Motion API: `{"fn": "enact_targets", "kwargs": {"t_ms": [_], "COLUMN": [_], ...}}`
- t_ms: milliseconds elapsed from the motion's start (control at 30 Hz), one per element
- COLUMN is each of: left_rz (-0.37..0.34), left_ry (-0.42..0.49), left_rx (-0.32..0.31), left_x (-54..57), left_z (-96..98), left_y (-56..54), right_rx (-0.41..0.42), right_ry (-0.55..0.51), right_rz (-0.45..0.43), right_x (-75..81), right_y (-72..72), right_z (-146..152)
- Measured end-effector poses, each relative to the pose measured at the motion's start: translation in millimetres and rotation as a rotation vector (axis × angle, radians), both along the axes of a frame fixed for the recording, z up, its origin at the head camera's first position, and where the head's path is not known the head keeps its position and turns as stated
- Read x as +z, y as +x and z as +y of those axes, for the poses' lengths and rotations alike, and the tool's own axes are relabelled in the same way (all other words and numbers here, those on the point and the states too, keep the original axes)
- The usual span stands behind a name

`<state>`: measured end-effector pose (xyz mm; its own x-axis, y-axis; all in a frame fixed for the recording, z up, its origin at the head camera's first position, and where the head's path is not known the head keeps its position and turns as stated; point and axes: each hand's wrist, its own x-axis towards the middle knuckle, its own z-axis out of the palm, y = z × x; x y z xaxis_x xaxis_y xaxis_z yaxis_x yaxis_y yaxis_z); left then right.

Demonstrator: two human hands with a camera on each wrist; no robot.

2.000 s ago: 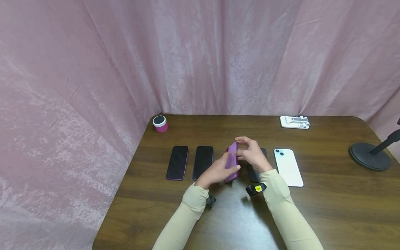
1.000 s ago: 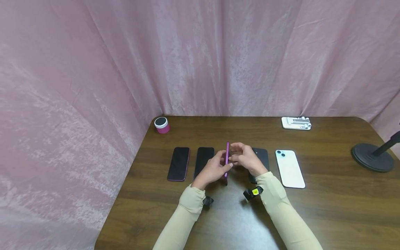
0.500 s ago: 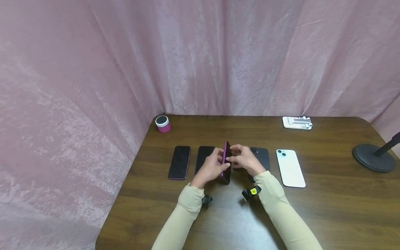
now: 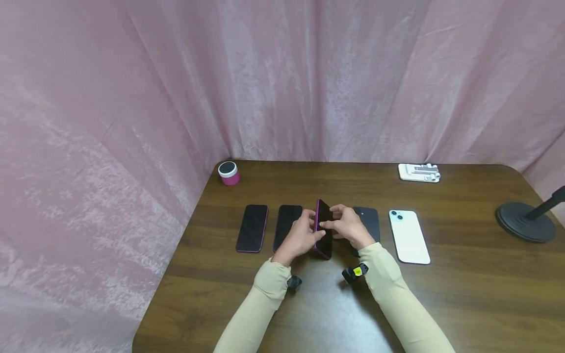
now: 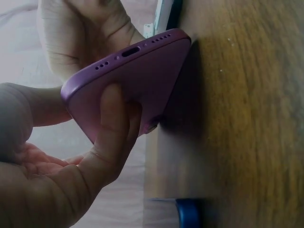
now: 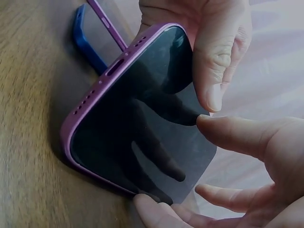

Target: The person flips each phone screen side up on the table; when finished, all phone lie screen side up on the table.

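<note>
A purple phone (image 4: 325, 240) is held tilted on its long edge above the table, black screen facing right. My left hand (image 4: 299, 239) grips its upper long edge, thumb on the near part and fingers against the purple back (image 5: 147, 80). My right hand (image 4: 349, 227) spans the screen side: in the right wrist view its thumb touches the upper edge and other fingertips reach the lower edge of the phone (image 6: 114, 137). Beside the left hand lies a black-screened phone (image 4: 287, 220), partly covered. Under the right forearm side lies a dark phone (image 4: 370, 221), back up, partly hidden.
A pink-edged phone (image 4: 252, 228) lies screen up at left; a white phone (image 4: 409, 238) lies back up at right. Along the far edge stand a pink jar (image 4: 228, 173) and a folded white stand (image 4: 419, 173). A black round base (image 4: 525, 222) stands at right.
The purple phone has turned from showing its purple back, through edge-on, to its black screen facing right. Both hands shifted slightly left; the right fingers now reach over the screen.
</note>
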<state>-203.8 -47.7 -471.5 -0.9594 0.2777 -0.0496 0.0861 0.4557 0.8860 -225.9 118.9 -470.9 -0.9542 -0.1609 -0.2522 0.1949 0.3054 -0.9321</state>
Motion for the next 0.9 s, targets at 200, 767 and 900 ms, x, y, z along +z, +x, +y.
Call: {"fn": "enact_targets", "kwargs": {"t_ms": [200, 767, 900], "left_rz": [0.004, 0.042, 0.048], "left_ry": [0.0, -0.22, -0.245], "left_rx": [0.023, 0.075, 0.072], "left_x": [-2.7, -5.1, -4.3], "left_z": [2.9, 1.5, 3.3], "left_y": [-0.4, 0.3, 0.3], "right_rx": [0.013, 0.002, 0.009], "right_ry": [0.056, 0.115, 0.127], "right_rz": [0.019, 0.028, 0.033], "right_x": [-2.4, -6.5, -5.3], "right_y": [0.6, 2.6, 1.9], "right_z": [3, 10, 11]}}
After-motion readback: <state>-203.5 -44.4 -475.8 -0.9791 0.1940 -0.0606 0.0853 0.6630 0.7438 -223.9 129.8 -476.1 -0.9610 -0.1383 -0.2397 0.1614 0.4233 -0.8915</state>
